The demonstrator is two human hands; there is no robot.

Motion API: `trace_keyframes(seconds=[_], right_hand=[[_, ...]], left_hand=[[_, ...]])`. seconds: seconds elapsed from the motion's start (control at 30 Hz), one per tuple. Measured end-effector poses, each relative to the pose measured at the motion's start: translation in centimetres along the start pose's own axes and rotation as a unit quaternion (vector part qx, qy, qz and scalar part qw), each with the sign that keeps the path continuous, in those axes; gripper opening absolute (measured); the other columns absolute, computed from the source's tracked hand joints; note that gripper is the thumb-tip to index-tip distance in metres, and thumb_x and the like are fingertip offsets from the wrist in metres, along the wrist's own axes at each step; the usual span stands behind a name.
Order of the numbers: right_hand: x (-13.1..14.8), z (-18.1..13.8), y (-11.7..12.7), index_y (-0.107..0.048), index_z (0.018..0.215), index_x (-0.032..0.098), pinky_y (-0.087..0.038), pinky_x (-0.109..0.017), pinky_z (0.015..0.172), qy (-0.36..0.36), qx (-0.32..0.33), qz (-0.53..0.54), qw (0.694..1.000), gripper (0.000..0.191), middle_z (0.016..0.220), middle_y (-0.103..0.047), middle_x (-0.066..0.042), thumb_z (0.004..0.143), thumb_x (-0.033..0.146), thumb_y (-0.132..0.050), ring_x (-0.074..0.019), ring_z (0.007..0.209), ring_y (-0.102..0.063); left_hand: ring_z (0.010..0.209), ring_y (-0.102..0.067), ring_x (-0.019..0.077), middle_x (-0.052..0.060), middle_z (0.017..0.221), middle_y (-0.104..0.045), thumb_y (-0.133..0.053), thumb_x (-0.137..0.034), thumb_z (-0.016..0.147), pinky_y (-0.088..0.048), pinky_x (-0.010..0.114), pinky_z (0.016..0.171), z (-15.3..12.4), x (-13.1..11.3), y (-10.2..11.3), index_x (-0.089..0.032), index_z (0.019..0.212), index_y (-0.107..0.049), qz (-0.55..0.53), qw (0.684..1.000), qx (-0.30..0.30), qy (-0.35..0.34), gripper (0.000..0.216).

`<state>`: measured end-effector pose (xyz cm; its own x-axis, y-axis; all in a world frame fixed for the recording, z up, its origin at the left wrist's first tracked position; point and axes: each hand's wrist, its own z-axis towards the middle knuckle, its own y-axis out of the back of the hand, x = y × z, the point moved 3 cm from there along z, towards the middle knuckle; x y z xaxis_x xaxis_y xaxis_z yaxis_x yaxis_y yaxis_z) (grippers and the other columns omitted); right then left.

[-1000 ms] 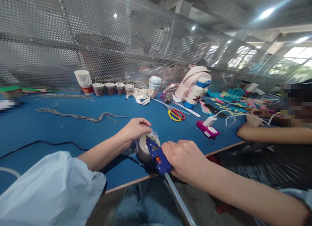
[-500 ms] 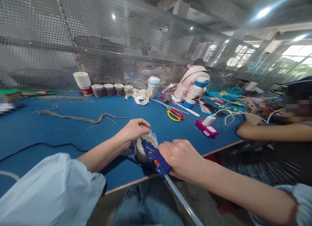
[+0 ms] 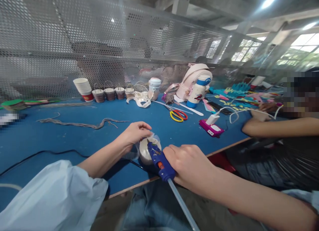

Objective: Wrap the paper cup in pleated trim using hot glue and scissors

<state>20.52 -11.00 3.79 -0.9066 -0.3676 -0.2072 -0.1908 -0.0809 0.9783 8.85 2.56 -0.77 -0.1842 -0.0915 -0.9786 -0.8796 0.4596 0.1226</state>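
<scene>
A blue hot glue gun [image 3: 163, 169] is gripped in my right hand [image 3: 185, 161], its fingers wrapped round the handle. From its back end a long clear glue stick [image 3: 183, 204] sticks out. The nozzle points at the inner rim of a pale cup [image 3: 147, 154] near the table's front edge. My left hand [image 3: 138, 133] is closed at the far side of the cup, fingertips pinching a sheer whitish strip [image 3: 156, 138] by the rim. The fingers partly hide this strip, and the gun covers part of the cup.
Along the back stand stacked paper cups [image 3: 83, 88], several small handled cups [image 3: 109, 94], a white jar [image 3: 154, 88], a pink backpack [image 3: 191, 78] and a bottle [image 3: 198, 93]. Scissors [image 3: 178, 115], grey cords [image 3: 82, 123] and a purple power strip [image 3: 211, 128] lie nearer. At right, a person's arm [image 3: 281, 126] rests.
The glue gun's nozzle has shifted slightly to the right over the cup, along with my right hand. My left hand stays at the rim. The view has tilted a little.
</scene>
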Motion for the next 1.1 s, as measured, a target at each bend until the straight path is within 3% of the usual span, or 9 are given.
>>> trace_keyframes(seconds=[0.17,0.33,0.43,0.5,0.6,0.7,0.87,1.1], right_hand=[[-1.4,-1.2,0.3,-0.054,0.081,0.017,-0.025,-0.028,0.052,0.015,-0.012,0.136,0.991,0.007,0.077,-0.065,-0.005,0.084,0.022,-0.052,-0.0173,0.06,-0.057],[-3.3,-1.9,-0.6,-0.053,0.082,0.019,-0.033,-0.024,0.055,0.062,-0.145,0.271,0.95,0.007,0.072,-0.06,-0.003,0.085,0.024,-0.05,-0.014,0.059,-0.053],[-4.9,-1.6,-1.0,-0.054,0.082,0.019,-0.036,-0.023,0.055,0.026,-0.232,0.334,0.913,0.008,0.07,-0.057,-0.001,0.085,0.027,-0.052,-0.0118,0.057,-0.049],[-6.2,-0.7,-1.6,-0.054,0.079,0.019,-0.036,-0.022,0.055,-0.034,-0.242,0.361,0.9,0.013,0.068,-0.057,0.0,0.085,0.031,-0.053,-0.0115,0.055,-0.048],[-8.0,1.3,-3.2,-0.052,0.077,0.02,-0.036,-0.023,0.055,-0.102,-0.204,0.341,0.912,0.018,0.068,-0.059,0.0,0.085,0.037,-0.053,-0.0139,0.059,-0.053],[-9.2,3.8,-5.3,-0.053,0.083,0.02,-0.035,-0.024,0.058,-0.112,-0.124,0.236,0.957,0.018,0.08,-0.065,-0.004,0.085,0.038,-0.053,-0.0179,0.071,-0.06],[-10.6,7.6,-7.4,-0.055,0.094,0.02,-0.035,-0.026,0.062,-0.061,-0.053,0.176,0.981,0.014,0.1,-0.066,-0.008,0.082,0.027,-0.054,-0.0241,0.09,-0.063],[-11.6,9.8,-9.0,-0.058,0.1,0.019,-0.04,-0.028,0.066,0.004,0.019,0.172,0.985,0.028,0.105,-0.062,-0.01,0.073,0.027,-0.061,-0.0255,0.091,-0.062]], left_hand=[[0.047,-0.046,0.0071,-0.005,0.056,-0.056,-0.069,-0.02,0.056,-0.032,0.019,0.044,0.0,0.0,0.1,-0.015,0.078,-0.062,-0.009,1.0,0.005,0.006,0.024],[0.048,-0.048,0.0074,-0.003,0.06,-0.059,-0.07,-0.022,0.055,-0.033,0.019,0.045,0.3,0.2,0.4,-0.015,0.079,-0.062,-0.02,1.0,-0.011,0.004,0.027],[0.049,-0.048,0.0077,-0.003,0.06,-0.058,-0.071,-0.022,0.055,-0.033,0.019,0.044,0.2,0.0,0.6,-0.015,0.078,-0.062,-0.031,0.999,-0.023,0.002,0.026],[0.049,-0.047,0.0075,-0.003,0.06,-0.056,-0.071,-0.023,0.055,-0.034,0.019,0.044,-0.1,-0.1,0.7,-0.015,0.078,-0.061,-0.038,0.999,-0.027,-0.001,0.026],[0.052,-0.047,0.0074,-0.004,0.061,-0.054,-0.073,-0.023,0.056,-0.036,0.019,0.045,-0.6,-0.3,1.0,-0.015,0.077,-0.061,-0.043,0.998,-0.033,-0.01,0.026],[0.052,-0.046,0.0071,-0.004,0.061,-0.053,-0.074,-0.024,0.056,-0.037,0.019,0.046,-1.2,-0.3,1.2,-0.015,0.078,-0.062,-0.04,0.998,-0.044,-0.015,0.027],[0.051,-0.045,0.0067,-0.004,0.062,-0.054,-0.074,-0.026,0.058,-0.034,0.019,0.046,-2.2,0.0,1.2,-0.015,0.08,-0.061,-0.04,0.997,-0.066,-0.02,0.028],[0.059,-0.046,0.0075,-0.004,0.067,-0.052,-0.07,-0.027,0.065,-0.036,0.019,0.052,-3.1,-0.7,0.9,-0.016,0.083,-0.062,0.04,0.992,-0.099,-0.064,0.022]])
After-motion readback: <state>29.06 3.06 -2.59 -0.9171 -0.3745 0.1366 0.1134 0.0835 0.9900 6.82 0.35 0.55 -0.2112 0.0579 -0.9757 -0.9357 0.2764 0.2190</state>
